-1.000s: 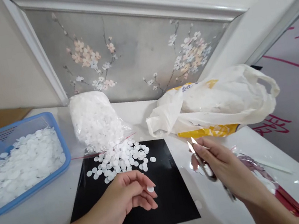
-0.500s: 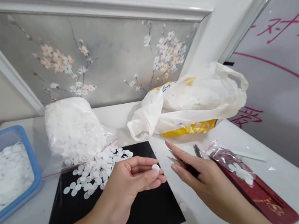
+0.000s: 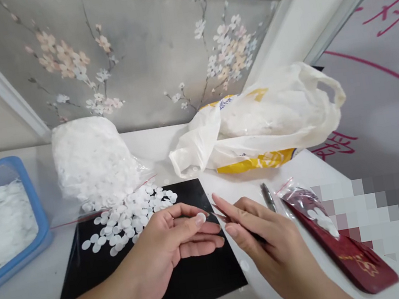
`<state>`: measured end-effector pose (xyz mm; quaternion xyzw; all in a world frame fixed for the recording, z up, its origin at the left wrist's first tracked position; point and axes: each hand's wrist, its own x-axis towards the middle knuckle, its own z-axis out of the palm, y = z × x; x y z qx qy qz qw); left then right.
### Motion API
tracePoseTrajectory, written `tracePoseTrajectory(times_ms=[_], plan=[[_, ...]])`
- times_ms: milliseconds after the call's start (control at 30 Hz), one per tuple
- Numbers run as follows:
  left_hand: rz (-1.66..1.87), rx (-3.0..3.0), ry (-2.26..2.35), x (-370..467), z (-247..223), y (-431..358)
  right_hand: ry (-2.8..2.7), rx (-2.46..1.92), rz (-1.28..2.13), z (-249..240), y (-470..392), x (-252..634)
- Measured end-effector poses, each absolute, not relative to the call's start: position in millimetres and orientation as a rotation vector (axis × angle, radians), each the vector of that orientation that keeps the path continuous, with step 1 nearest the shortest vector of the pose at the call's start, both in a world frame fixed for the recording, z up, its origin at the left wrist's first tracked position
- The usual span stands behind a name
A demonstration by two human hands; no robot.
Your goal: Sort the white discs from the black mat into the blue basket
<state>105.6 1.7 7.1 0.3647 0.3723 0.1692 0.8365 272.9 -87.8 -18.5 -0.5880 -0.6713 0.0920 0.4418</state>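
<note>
My left hand (image 3: pixel 170 249) hovers over a black mat (image 3: pixel 191 283) and pinches a small white disc (image 3: pixel 200 217) between thumb and fingertips. My right hand (image 3: pixel 266 240) grips small metal snips (image 3: pixel 220 216) whose tips point left and nearly touch the disc. A loose heap of white discs (image 3: pixel 127 218) lies on the mat's far left corner, spilling from a clear bag full of discs (image 3: pixel 92 162).
A blue basket (image 3: pixel 40 217) with more discs stands at the left. A white and yellow plastic bag (image 3: pixel 257 129) lies behind the mat. A red packet (image 3: pixel 355 258) and a dark pen-like tool (image 3: pixel 267 196) lie to the right. One stray disc (image 3: pixel 244 265) lies by the mat's edge.
My right hand has come down and leftward with the snips, from raised a second ago to beside the disc. My left hand lifted the disc slightly. The view shifted right.
</note>
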Motion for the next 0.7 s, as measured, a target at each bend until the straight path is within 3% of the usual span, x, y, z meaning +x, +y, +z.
tracePoseTrajectory(times_ms=[700], plan=[[0.343, 0.862, 0.762, 102.1, 8.9, 2.4, -1.720, -1.460, 0.130, -20.1, -91.6, 264.7]])
